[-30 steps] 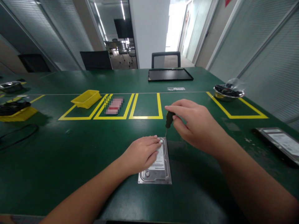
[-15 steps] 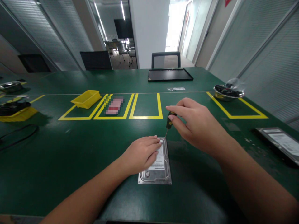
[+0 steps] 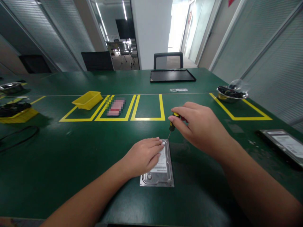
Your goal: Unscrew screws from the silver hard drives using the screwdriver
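Observation:
A silver hard drive [image 3: 162,171] lies flat on the green table [image 3: 71,157] in front of me. My left hand [image 3: 143,156] rests flat on its left side, fingers stretched out and pressing it down. My right hand [image 3: 201,127] pinches the black and yellow handle of a small screwdriver [image 3: 172,125]. The screwdriver stands nearly upright, and its thin tip meets the drive's far right corner.
A yellow tray [image 3: 87,99] sits in yellow-taped boxes [image 3: 148,119] at the far middle. A metal bowl [image 3: 231,93] of dark parts stands at far right, another hard drive [image 3: 285,145] at the right edge. A yellow tray with black parts [image 3: 15,113] and a cable [image 3: 19,137] lie left. A black tray [image 3: 172,75] sits at the back.
My right hand's fingers have shifted on the screwdriver handle, turning it, so its yellow end now shows. The left hand and the drive have not moved.

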`<act>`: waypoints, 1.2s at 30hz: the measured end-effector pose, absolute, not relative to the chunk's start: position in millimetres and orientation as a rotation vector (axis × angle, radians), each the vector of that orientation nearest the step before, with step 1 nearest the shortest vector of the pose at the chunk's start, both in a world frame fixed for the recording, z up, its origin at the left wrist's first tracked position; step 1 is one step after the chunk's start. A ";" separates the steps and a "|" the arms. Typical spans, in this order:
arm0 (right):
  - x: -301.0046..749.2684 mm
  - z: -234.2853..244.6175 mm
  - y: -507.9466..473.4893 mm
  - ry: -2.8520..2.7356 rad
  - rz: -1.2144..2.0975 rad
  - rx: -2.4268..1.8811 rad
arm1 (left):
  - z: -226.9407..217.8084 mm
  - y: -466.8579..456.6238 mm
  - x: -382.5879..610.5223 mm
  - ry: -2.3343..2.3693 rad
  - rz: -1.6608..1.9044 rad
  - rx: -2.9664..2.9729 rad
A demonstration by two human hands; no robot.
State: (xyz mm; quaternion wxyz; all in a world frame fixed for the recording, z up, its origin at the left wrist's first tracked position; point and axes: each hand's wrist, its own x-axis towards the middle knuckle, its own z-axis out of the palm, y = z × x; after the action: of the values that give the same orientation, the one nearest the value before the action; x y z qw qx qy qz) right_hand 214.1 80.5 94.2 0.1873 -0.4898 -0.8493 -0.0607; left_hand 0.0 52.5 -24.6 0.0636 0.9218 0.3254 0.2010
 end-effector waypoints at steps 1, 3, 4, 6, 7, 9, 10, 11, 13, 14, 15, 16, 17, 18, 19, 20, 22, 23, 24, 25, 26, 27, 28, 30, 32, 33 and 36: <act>214.4 93.8 80.4 -2.388 -0.175 -1.371 | -24.7 52.6 0.2 0.983 0.605 2.783; 215.2 92.5 80.8 -2.376 -0.187 -1.337 | -24.6 52.6 0.5 0.980 0.595 2.784; 215.6 91.7 81.1 -2.366 -0.194 -1.319 | -24.4 52.5 0.6 0.976 0.594 2.787; 215.9 90.2 82.1 -2.349 -0.211 -1.289 | -23.9 52.4 0.7 0.972 0.608 2.790; 215.9 89.7 82.6 -2.343 -0.222 -1.278 | -23.7 52.3 0.7 0.968 0.622 2.790; 215.7 89.0 83.1 -2.340 -0.240 -1.262 | -23.4 52.2 0.8 0.961 0.650 2.787; 215.5 89.0 83.0 -2.339 -0.246 -1.257 | -23.3 52.2 0.9 0.959 0.657 2.785; 215.4 89.1 82.8 -2.338 -0.248 -1.254 | -23.3 52.2 0.9 0.958 0.660 2.784; 215.4 89.6 82.2 -2.334 -0.234 -1.245 | -23.7 52.3 0.8 0.960 0.652 2.784; 215.6 89.9 82.0 -2.332 -0.223 -1.236 | -24.1 52.4 0.6 0.962 0.643 2.785; 215.8 90.1 81.9 -2.327 -0.211 -1.224 | -24.6 52.5 0.4 0.964 0.631 2.787; 216.3 90.2 82.0 -2.326 -0.201 -1.209 | -25.1 52.6 0.2 0.966 0.620 2.790; 216.7 90.3 82.3 -2.326 -0.195 -1.193 | -25.5 52.7 0.0 0.966 0.614 2.792; 217.2 90.3 82.7 -2.328 -0.195 -1.179 | -25.8 52.7 -0.2 0.965 0.609 2.794; 217.7 90.3 83.3 -2.334 -0.197 -1.168 | -26.0 52.8 -0.3 0.965 0.611 2.795; 218.0 90.5 83.8 -2.339 -0.201 -1.160 | -25.8 52.8 -0.2 0.967 0.614 2.793; 218.3 90.9 84.5 -2.345 -0.198 -1.148 | -24.9 52.7 0.3 0.972 0.621 2.789; 218.3 91.3 84.6 -2.346 -0.187 -1.142 | -24.1 52.6 0.6 0.974 0.620 2.787; 218.2 91.7 84.5 -2.346 -0.171 -1.135 | -23.3 52.5 1.0 0.976 0.621 2.787; 218.1 92.0 84.2 -2.343 -0.156 -1.128 | -22.6 52.4 1.4 0.975 0.622 2.788; 218.0 92.3 83.8 -2.337 -0.144 -1.124 | -22.1 52.4 1.7 0.972 0.620 2.791; 217.9 92.5 83.4 -2.332 -0.134 -1.122 | -21.8 52.5 1.9 0.970 0.620 2.793; 217.8 92.6 83.0 -2.325 -0.128 -1.121 | -21.8 52.6 1.9 0.968 0.618 2.796; 217.6 92.8 82.5 -2.316 -0.117 -1.119 | -22.3 52.8 1.7 0.968 0.610 2.797; 217.2 93.0 82.6 -2.318 -0.108 -1.116 | -23.3 53.0 1.2 0.969 0.606 2.794; 217.0 93.1 82.8 -2.316 -0.109 -1.120 | -23.9 53.0 0.9 0.969 0.607 2.793; 216.8 93.7 83.5 -2.292 -0.124 -1.152 | -25.0 53.1 0.3 0.965 0.605 2.794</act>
State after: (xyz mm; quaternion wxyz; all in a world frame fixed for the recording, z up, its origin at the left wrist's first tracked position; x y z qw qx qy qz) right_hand 216.8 83.5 93.7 0.2828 -0.4303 -0.8560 -0.0464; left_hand 0.3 53.1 -25.0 0.0620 0.9242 0.3193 0.2002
